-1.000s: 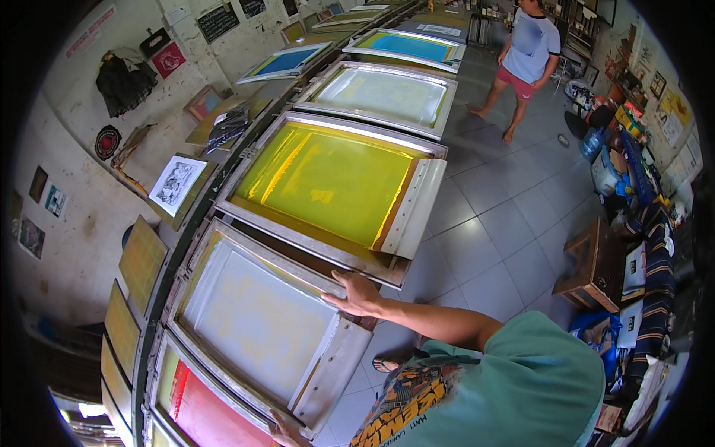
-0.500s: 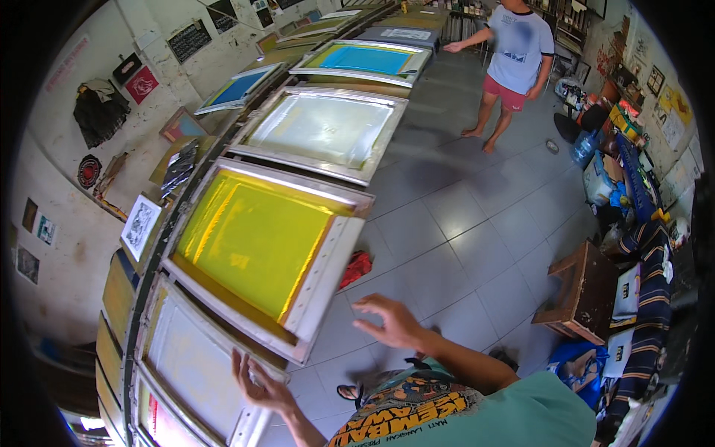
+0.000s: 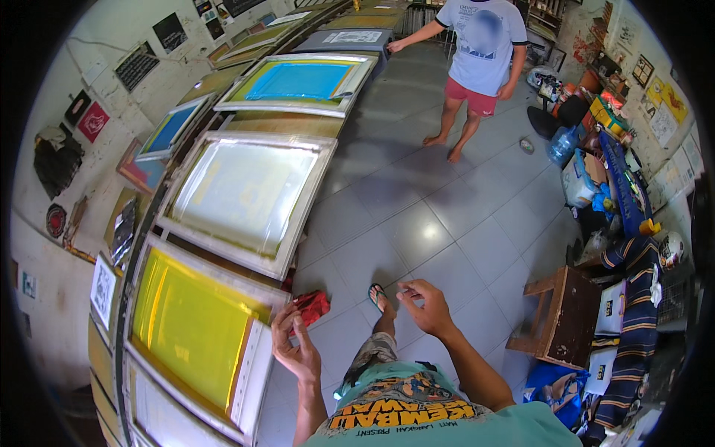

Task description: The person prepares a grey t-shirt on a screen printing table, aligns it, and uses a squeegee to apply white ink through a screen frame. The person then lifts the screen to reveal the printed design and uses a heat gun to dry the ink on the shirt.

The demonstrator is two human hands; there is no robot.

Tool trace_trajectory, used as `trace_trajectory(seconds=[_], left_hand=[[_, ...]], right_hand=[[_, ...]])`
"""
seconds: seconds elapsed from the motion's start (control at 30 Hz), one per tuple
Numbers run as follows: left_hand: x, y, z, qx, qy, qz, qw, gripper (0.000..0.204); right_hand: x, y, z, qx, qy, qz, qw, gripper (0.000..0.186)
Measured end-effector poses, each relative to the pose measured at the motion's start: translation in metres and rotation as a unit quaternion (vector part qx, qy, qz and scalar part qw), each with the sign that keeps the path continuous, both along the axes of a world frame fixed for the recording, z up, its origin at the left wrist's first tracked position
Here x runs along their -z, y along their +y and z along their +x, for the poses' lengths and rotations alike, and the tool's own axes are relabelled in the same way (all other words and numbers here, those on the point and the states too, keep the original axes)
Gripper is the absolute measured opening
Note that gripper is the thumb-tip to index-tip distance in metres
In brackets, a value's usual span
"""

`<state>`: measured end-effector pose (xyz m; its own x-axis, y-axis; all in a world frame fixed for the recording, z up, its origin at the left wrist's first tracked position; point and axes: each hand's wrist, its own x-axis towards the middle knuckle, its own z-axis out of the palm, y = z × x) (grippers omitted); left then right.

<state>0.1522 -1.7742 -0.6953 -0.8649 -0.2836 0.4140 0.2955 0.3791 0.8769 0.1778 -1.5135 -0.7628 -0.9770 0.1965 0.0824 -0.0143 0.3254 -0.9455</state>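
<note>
My left hand [image 3: 296,343] hangs beside the right end of a framed screen coated in yellow [image 3: 192,324], fingers loosely bent and apart, holding nothing; whether it touches the frame I cannot tell. My right hand [image 3: 423,307] is over the tiled floor, open and empty with curled fingers. Beyond the yellow screen lie a white-filled screen [image 3: 240,195] and a blue one [image 3: 294,80] in pale frames along the long rack. The near pale screen [image 3: 171,406] is partly out of the picture. A red cloth [image 3: 311,305] shows beside the rack.
Another person [image 3: 477,59] stands barefoot in the aisle, one hand at the rack's far edge. A wooden box [image 3: 562,316], a striped roll [image 3: 633,346], a water jug [image 3: 562,147] and piled goods line the right side. Grey tiles [image 3: 410,231] form the aisle floor.
Both my hands have left the nearer pale screen and moved forward as I step along the aisle. The other person has reached an arm out to the rack.
</note>
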Motion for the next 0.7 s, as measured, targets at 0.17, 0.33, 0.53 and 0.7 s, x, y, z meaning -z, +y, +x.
trace_trajectory(seconds=[0.17, 0.33, 0.53, 0.7], left_hand=[[-0.003, 0.091, -0.138, 0.084, -0.012, 0.029, 0.996, 0.009], [-0.025, 0.179, -0.273, 0.190, 0.070, -0.023, 0.979, 0.005], [-0.019, 0.277, -0.385, 0.326, 0.021, -0.028, 0.945, 0.007], [0.013, 0.360, -0.464, 0.401, -0.040, -0.022, 0.915, 0.011]], right_hand=[[0.000, 0.074, -0.093, 0.031, -0.047, 0.046, 0.997, 0.032], [0.006, 0.158, -0.172, 0.102, -0.085, 0.072, 0.989, 0.035], [0.062, 0.243, -0.235, 0.191, -0.205, 0.051, 0.959, 0.038], [0.103, 0.311, -0.304, 0.183, -0.263, -0.019, 0.947, 0.041]])
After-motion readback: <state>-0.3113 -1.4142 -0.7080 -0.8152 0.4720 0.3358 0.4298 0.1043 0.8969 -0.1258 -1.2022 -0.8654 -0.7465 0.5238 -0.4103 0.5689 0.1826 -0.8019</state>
